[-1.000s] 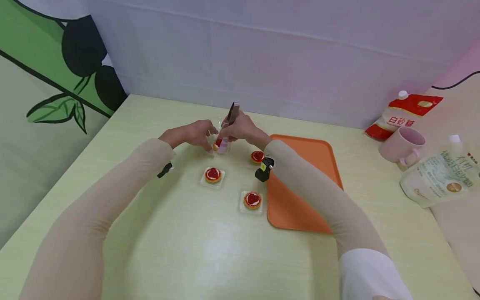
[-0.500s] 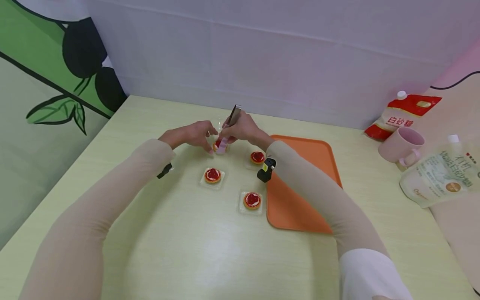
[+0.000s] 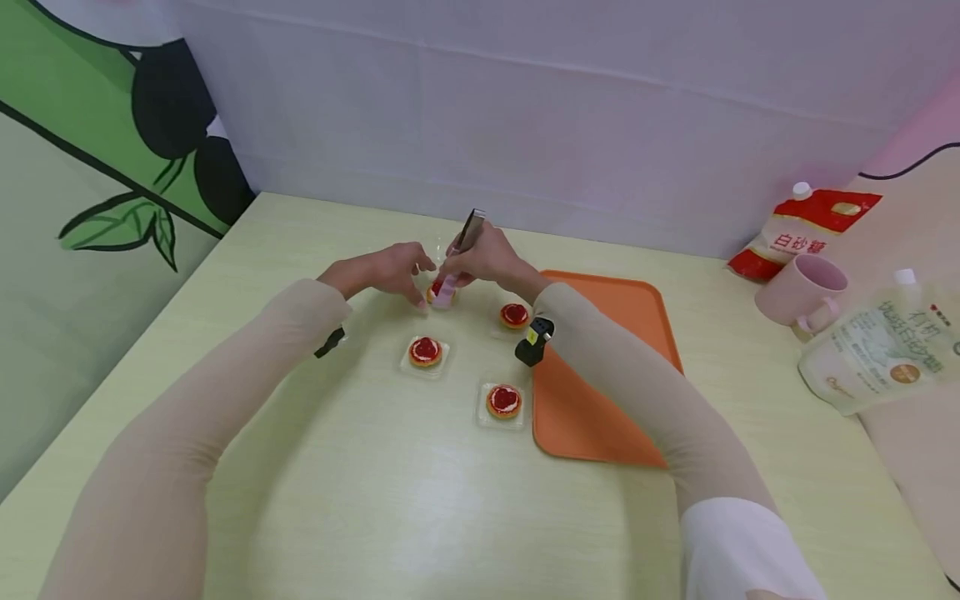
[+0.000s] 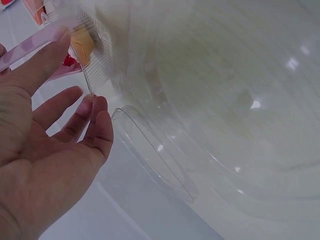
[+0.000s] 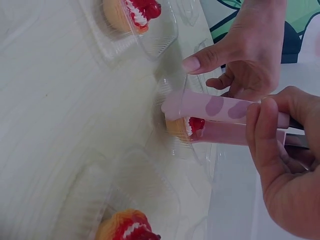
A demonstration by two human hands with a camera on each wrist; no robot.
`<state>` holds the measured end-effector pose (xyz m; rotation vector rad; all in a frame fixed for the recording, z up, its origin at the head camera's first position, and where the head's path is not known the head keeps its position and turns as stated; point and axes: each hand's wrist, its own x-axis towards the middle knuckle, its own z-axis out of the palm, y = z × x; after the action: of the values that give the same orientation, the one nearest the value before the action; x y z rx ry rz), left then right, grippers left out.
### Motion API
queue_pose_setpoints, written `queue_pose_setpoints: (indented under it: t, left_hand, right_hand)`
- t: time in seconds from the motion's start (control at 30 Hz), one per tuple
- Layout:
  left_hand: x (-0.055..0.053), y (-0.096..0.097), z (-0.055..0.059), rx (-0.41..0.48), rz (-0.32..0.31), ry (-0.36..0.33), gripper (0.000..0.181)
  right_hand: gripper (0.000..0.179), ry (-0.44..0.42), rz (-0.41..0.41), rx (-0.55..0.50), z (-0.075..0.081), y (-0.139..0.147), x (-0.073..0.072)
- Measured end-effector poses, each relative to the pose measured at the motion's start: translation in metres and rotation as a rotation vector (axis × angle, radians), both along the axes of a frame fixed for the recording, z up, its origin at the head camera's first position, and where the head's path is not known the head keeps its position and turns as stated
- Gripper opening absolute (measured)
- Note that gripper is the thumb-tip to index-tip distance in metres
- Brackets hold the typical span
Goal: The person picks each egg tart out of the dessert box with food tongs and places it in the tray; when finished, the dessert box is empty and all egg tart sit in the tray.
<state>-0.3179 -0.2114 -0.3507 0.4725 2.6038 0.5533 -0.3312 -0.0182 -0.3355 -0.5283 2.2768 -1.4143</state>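
At the back of the table, a small fruit tart (image 5: 176,126) with red topping and white cream sits in a clear plastic box (image 4: 102,50). My right hand (image 3: 487,254) grips a pair of tongs (image 5: 220,106) with metal handles and pink spotted tips. In the right wrist view those tips lie on either side of the tart. My left hand (image 3: 393,267) holds the rim of the box from the left, thumb toward the front and fingertips on the edge farther back. The raised clear lid (image 4: 155,155) shows beyond these fingers in the left wrist view.
Three more tarts in clear boxes stand nearer: a left tart (image 3: 426,351), a front tart (image 3: 504,401) and a tart (image 3: 514,314) beside my right wrist. An orange tray (image 3: 585,425) lies under my right forearm. A pink mug (image 3: 802,292) and two bags (image 3: 885,358) stand far right.
My right hand and the tongs have shifted slightly to the right and down, with the tips still at the same tart. The left hand stays in place.
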Motion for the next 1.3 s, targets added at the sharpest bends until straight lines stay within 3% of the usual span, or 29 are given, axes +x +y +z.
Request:
queue_pose_setpoints:
  t: [0.6,0.9,1.3]
  left_hand:
    - [0.001,-0.001,0.002,0.005,0.013,-0.007,0.069]
    - [0.002,0.001,0.002,0.009,0.020,-0.022,0.069]
    - [0.002,0.000,0.002,0.001,-0.009,-0.003,0.071]
  right_hand:
    - [0.023,0.014,-0.091,-0.053,0.028,0.024,0.001]
    - [0.021,-0.018,-0.152,-0.144,0.033,0.056,0.002]
    - [0.024,0.008,-0.220,-0.142,0.041,0.104,0.010]
